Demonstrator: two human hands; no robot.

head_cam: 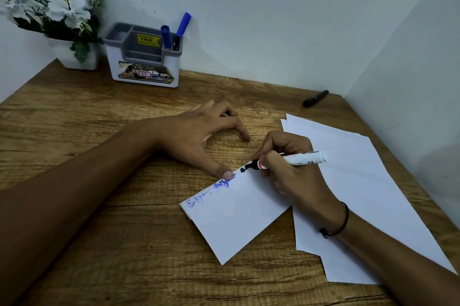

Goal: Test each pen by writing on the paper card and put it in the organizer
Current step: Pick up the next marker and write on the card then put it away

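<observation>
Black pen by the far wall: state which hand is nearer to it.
Right. The right hand, writing with the marker, sits below the black pen; the left hand lies farther off to its left.

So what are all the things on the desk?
Paper card: one, white, desk front, blue and black writing on top edge.
Marker: one, white barrel, black tip on card.
Organizer: one, grey and white, back by wall.
Pens in organizer: two, blue, right compartment.
Black pen: one, lying back right.
Paper sheets: a few, white, right of card.
Flowers: one white pot, back left corner.
Desk: one, brown wood.
Left hand: thumb pinning card.
Right hand: holding marker, black wristband.
</observation>
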